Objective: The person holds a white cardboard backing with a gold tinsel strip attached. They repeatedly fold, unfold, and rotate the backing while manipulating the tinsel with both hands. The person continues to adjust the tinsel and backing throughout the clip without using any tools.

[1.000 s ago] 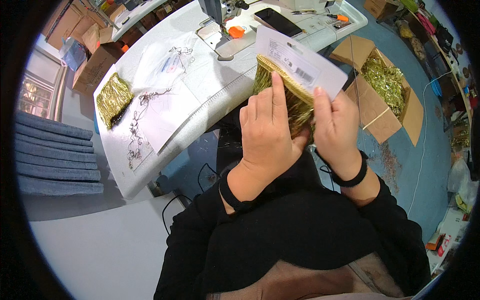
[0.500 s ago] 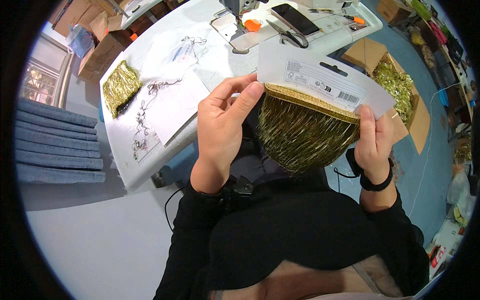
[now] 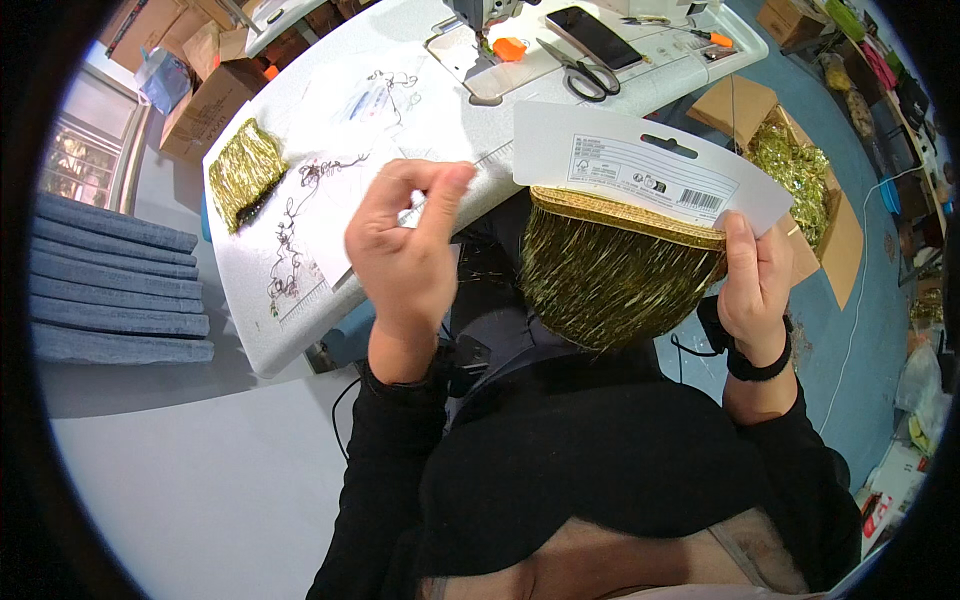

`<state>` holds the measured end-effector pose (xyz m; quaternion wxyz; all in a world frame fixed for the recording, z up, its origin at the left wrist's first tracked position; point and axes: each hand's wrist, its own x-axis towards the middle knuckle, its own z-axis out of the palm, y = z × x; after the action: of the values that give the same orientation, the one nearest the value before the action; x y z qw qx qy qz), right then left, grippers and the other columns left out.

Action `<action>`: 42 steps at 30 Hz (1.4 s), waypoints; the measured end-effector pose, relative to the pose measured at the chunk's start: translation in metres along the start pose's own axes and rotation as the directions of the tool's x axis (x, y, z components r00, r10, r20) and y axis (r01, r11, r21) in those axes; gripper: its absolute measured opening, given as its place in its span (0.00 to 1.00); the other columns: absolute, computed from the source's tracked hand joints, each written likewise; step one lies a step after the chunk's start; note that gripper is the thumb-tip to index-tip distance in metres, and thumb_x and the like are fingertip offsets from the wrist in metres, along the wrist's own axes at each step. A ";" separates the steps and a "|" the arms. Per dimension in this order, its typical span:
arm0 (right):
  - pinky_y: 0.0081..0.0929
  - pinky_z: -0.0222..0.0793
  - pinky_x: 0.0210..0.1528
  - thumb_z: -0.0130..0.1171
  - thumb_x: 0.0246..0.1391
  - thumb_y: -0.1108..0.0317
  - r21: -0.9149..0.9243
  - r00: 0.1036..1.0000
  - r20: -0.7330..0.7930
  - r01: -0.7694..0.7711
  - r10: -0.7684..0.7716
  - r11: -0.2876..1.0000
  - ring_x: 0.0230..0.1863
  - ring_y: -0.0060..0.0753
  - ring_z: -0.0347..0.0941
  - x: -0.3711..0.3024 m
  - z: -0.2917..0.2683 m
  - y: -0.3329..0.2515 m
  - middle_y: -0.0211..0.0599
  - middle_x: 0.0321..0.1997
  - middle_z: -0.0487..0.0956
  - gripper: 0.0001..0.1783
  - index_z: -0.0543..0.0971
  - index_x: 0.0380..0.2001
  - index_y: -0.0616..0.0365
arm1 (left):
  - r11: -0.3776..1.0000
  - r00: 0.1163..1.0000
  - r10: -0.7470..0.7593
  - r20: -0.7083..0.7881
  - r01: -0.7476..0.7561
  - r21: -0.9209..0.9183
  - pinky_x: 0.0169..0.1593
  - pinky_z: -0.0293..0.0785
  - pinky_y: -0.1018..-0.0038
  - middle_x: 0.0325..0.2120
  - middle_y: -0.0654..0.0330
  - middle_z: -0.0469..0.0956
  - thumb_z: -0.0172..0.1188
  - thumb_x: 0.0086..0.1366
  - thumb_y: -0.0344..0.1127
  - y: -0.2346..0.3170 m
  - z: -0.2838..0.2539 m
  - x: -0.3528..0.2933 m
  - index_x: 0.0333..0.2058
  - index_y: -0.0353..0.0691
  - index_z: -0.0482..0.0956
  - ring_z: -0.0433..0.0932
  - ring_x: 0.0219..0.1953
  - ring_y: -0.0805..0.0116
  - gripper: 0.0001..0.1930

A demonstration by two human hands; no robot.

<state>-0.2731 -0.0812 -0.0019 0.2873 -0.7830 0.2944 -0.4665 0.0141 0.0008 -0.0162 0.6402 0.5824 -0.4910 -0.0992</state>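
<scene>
My right hand [image 3: 757,285] pinches the right end of a white header card [image 3: 560,140], thumb on top. Along the card's lower edge runs a gold braided band [image 3: 610,213], and from it hangs a rounded gold tinsel fringe [image 3: 615,280] over my lap. My left hand [image 3: 405,240] is off the card, to its left, in front of the table edge. Its thumb and index finger are pressed together; whatever they hold, if anything, is too small to make out. Printing and a barcode face up on the card, which has a hanging slot.
On the white table [image 3: 330,100] are a gold tinsel piece [image 3: 245,170], tangled dark threads [image 3: 285,250], black scissors [image 3: 590,82], a phone [image 3: 593,38] and a sewing machine [image 3: 480,15]. An open carton [image 3: 845,235] of gold tinsel stands at right. Blue curtain [image 3: 120,290] hangs at left.
My left hand has let go of the card's left end and moved left, fingertips still pinched. My right hand keeps its hold; the card and fringe have sunk slightly on the left.
</scene>
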 end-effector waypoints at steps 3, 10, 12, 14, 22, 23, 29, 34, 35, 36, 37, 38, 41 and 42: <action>0.28 0.66 0.38 0.48 0.72 0.70 -0.006 1.000 0.001 -0.009 0.009 1.000 0.33 0.32 0.72 0.000 -0.002 0.000 0.40 0.35 0.78 0.13 0.78 0.42 0.69 | 0.993 0.993 0.075 -0.096 -0.065 0.100 0.40 0.74 0.80 0.31 0.59 0.86 0.64 0.71 0.32 -0.020 -0.028 0.010 0.39 0.36 0.88 0.81 0.35 0.76 0.07; 0.25 0.67 0.40 0.48 0.73 0.69 0.053 0.999 -0.015 -0.039 0.040 0.998 0.35 0.28 0.71 0.000 -0.003 0.002 0.38 0.36 0.78 0.13 0.78 0.42 0.69 | 0.729 0.919 0.170 -0.356 0.126 0.673 0.34 0.73 0.76 0.26 0.60 0.85 0.68 0.68 0.34 -0.058 -0.134 0.012 0.34 0.33 0.88 0.80 0.29 0.74 0.08; 0.25 0.67 0.41 0.47 0.73 0.69 0.061 0.999 -0.013 -0.048 0.049 0.997 0.36 0.28 0.72 0.001 -0.003 0.004 0.38 0.37 0.79 0.13 0.78 0.43 0.69 | 0.610 0.902 0.039 -0.429 0.319 0.725 0.34 0.73 0.73 0.24 0.57 0.83 0.70 0.65 0.38 -0.060 -0.164 0.009 0.33 0.32 0.87 0.79 0.25 0.70 0.12; 0.26 0.67 0.42 0.47 0.73 0.69 0.060 0.999 -0.018 -0.049 0.050 0.997 0.37 0.28 0.72 0.003 -0.002 0.005 0.38 0.37 0.79 0.14 0.78 0.43 0.69 | 0.480 0.909 -0.134 -0.395 0.409 0.776 0.35 0.75 0.68 0.23 0.56 0.84 0.70 0.64 0.39 -0.055 -0.189 0.003 0.32 0.34 0.87 0.81 0.24 0.63 0.12; 0.27 0.68 0.41 0.47 0.73 0.70 0.037 0.999 -0.031 -0.030 0.031 0.999 0.36 0.29 0.72 0.007 0.002 0.006 0.39 0.37 0.80 0.14 0.78 0.45 0.70 | 0.242 0.898 -0.068 -0.435 0.438 0.866 0.47 0.74 0.67 0.42 0.55 0.82 0.73 0.60 0.34 -0.005 -0.198 -0.004 0.46 0.40 0.86 0.80 0.42 0.62 0.15; 0.27 0.68 0.41 0.47 0.72 0.71 0.026 1.000 -0.022 -0.020 0.020 0.999 0.35 0.30 0.73 0.007 0.002 0.006 0.40 0.36 0.80 0.13 0.78 0.45 0.70 | 0.387 0.910 0.002 -0.414 0.381 0.839 0.47 0.74 0.68 0.40 0.57 0.82 0.72 0.60 0.33 0.003 -0.185 -0.003 0.45 0.40 0.86 0.79 0.40 0.65 0.14; 0.29 0.67 0.36 0.49 0.69 0.74 -0.087 0.999 0.020 0.029 -0.027 0.996 0.31 0.33 0.72 0.006 0.004 -0.007 0.42 0.34 0.78 0.10 0.78 0.41 0.69 | 0.910 0.999 0.017 -0.027 -0.004 0.414 0.40 0.68 0.77 0.30 0.63 0.83 0.70 0.64 0.31 0.054 -0.074 -0.007 0.35 0.39 0.86 0.76 0.32 0.77 0.03; 0.29 0.68 0.35 0.49 0.66 0.78 -0.162 0.985 0.030 0.175 -0.172 0.971 0.30 0.37 0.72 0.012 0.010 -0.020 0.46 0.32 0.76 0.07 0.77 0.38 0.70 | 0.940 0.959 0.158 0.234 -0.219 0.261 0.33 0.64 0.79 0.27 0.64 0.79 0.71 0.58 0.25 0.066 -0.006 0.002 0.35 0.36 0.85 0.71 0.28 0.76 0.06; 0.29 0.68 0.35 0.49 0.65 0.78 -0.169 0.981 0.042 0.193 -0.189 0.966 0.30 0.38 0.72 0.013 0.009 -0.022 0.47 0.32 0.76 0.07 0.76 0.37 0.70 | 0.937 0.959 0.172 0.224 -0.229 0.262 0.33 0.63 0.79 0.27 0.63 0.79 0.71 0.58 0.25 0.066 -0.001 0.004 0.34 0.36 0.84 0.70 0.28 0.75 0.05; 0.29 0.69 0.35 0.49 0.64 0.79 -0.168 0.982 0.061 0.188 -0.180 0.968 0.30 0.39 0.73 0.013 0.008 -0.025 0.48 0.32 0.75 0.06 0.76 0.37 0.70 | 0.935 0.959 0.185 0.214 -0.239 0.264 0.33 0.63 0.78 0.27 0.63 0.79 0.71 0.58 0.25 0.065 0.004 0.005 0.33 0.36 0.84 0.70 0.28 0.75 0.05; 0.29 0.69 0.34 0.50 0.63 0.80 -0.168 0.980 0.070 0.197 -0.188 0.966 0.30 0.40 0.73 0.013 0.008 -0.026 0.48 0.32 0.75 0.06 0.76 0.37 0.70 | 0.938 0.964 0.176 0.198 -0.225 0.264 0.33 0.63 0.78 0.27 0.63 0.79 0.71 0.58 0.25 0.065 0.006 0.005 0.33 0.35 0.84 0.70 0.28 0.75 0.05; 0.30 0.69 0.34 0.50 0.62 0.81 -0.168 0.977 0.079 0.207 -0.196 0.964 0.29 0.41 0.73 0.014 0.008 -0.027 0.48 0.32 0.75 0.05 0.76 0.36 0.71 | 0.941 0.969 0.166 0.182 -0.211 0.264 0.32 0.62 0.78 0.26 0.62 0.79 0.71 0.58 0.25 0.065 0.008 0.005 0.32 0.35 0.84 0.69 0.28 0.74 0.05; 0.31 0.70 0.30 0.52 0.57 0.84 -0.145 0.961 0.080 0.273 -0.264 0.951 0.27 0.43 0.73 0.015 0.011 -0.027 0.49 0.32 0.75 0.06 0.77 0.36 0.70 | 0.944 0.977 0.136 0.165 -0.178 0.279 0.33 0.63 0.78 0.26 0.62 0.79 0.70 0.58 0.25 0.063 0.009 0.001 0.32 0.35 0.84 0.68 0.28 0.74 0.04; 0.31 0.70 0.29 0.52 0.56 0.84 -0.164 0.953 0.084 0.301 -0.291 0.939 0.27 0.43 0.73 0.015 0.013 -0.026 0.48 0.32 0.75 0.07 0.78 0.37 0.70 | 0.943 0.978 0.126 0.164 -0.170 0.285 0.33 0.63 0.78 0.26 0.62 0.79 0.70 0.58 0.25 0.062 0.009 0.000 0.31 0.35 0.83 0.68 0.28 0.74 0.04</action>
<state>-0.2507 -0.0727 0.0203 0.1525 -0.8539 0.2046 -0.4535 -0.0203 0.0134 0.0348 0.5138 0.6249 -0.5876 -0.0172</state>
